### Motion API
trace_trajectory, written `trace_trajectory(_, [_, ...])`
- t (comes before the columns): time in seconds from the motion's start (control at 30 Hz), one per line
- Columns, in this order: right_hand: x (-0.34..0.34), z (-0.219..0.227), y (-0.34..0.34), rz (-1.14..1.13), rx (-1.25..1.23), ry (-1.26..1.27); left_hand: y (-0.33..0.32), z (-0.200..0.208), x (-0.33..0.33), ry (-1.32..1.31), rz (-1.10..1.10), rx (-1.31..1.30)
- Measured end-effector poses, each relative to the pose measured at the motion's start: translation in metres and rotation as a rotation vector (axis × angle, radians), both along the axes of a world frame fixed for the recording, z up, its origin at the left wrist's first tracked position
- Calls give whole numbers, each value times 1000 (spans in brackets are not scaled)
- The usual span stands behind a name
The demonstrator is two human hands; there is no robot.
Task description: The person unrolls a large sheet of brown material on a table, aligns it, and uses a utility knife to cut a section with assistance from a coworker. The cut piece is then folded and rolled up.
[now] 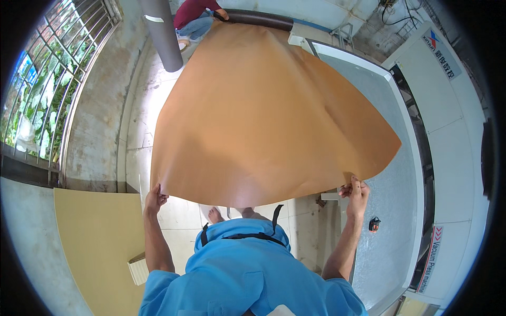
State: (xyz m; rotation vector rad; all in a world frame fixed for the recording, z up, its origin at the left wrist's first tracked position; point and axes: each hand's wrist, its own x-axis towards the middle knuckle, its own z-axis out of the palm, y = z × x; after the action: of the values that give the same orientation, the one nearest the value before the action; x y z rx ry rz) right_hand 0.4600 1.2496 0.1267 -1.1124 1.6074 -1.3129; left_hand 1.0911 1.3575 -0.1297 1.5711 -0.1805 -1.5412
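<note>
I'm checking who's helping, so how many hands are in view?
3: your left hand and right hand gripping the brown sheet, and a co-worker's hand by the dark brown roll beyond. The co-worker's other hand may be hidden.

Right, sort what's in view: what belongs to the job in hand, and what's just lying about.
Seemingly part of the job:
Brown sheet, near edge in the left hand and right hand
Dark roll at the sheet's far end, a co-worker's hand on it

Apparently just lying about:
Small orange-and-black object on the white-rimmed bed
Tan board, lower left
Grey roll, upper left
</note>
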Motion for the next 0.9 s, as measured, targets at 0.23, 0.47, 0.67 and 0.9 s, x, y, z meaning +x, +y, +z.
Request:
trace_trajectory(0.23, [20,-19,11,1,73,45,-2,-8,18,-8,18,31])
trace_trajectory(0.47, [33,-29,19,19,90,74,1,-16,14,9,-35,18])
trace_trajectory(0.67, [30,-31,18,25,108,97,4,-14,13,8,-38,-34])
trace_trajectory(0.9, [22,-34,18,43,96,87,2,0,14,-18,-29,-33])
